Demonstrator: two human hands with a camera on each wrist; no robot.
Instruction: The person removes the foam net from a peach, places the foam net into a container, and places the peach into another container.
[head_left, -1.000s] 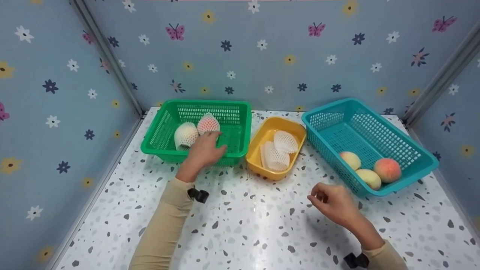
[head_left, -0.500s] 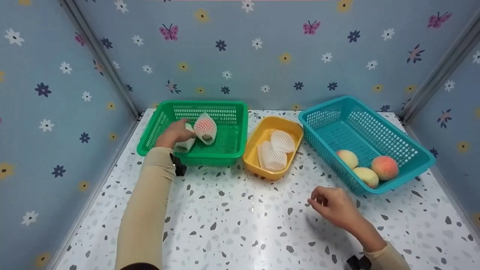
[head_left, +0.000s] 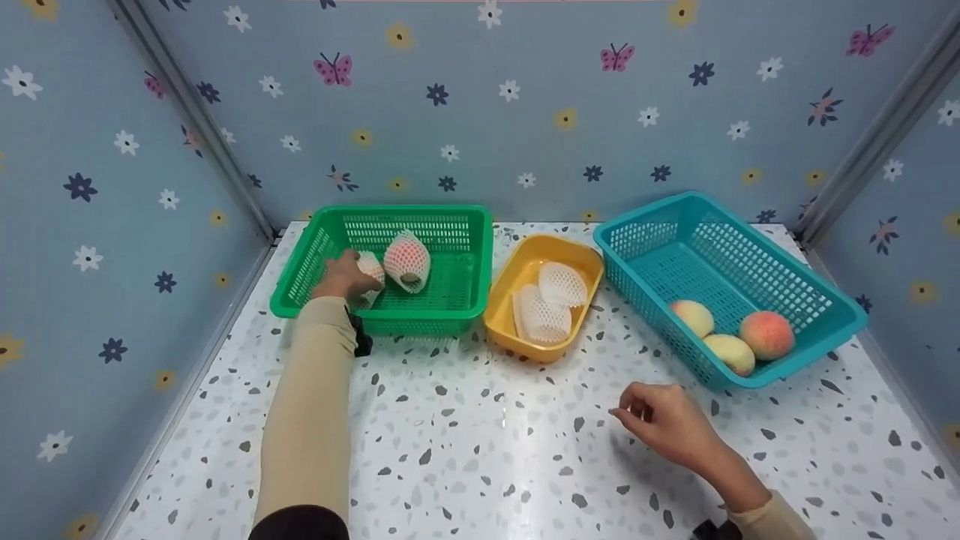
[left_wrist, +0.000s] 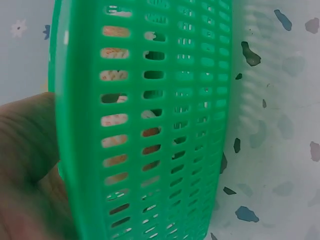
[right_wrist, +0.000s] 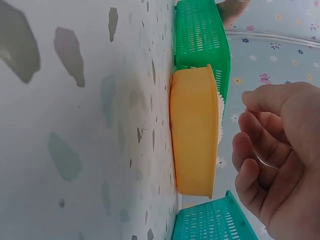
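My left hand (head_left: 345,276) reaches into the green basket (head_left: 450,324) and grips a peach (head_left: 371,270) in white foam netting from its left side. Much of that peach is hidden by the hand. To its right lies another netted peach (head_left: 407,261), pink showing through the mesh. In the left wrist view, the basket's slotted wall (left_wrist: 145,165) covers the fingers, and bits of netting show through the slots. My right hand (head_left: 667,421) hovers above the table, fingers loosely curled around nothing, nearest to the yellow bin and the teal basket.
Between the baskets stands the yellow bin (head_left: 510,341), with several white foam nets (head_left: 551,300) in it. The teal basket (head_left: 840,322) at right holds bare peaches (head_left: 766,335). Flowered panels (head_left: 480,112) enclose the speckled table (head_left: 480,450) at the back and sides.
My left hand has moved left, from near the right netted peach to the left one, and has closed on it. The right hand has stayed nearly still.
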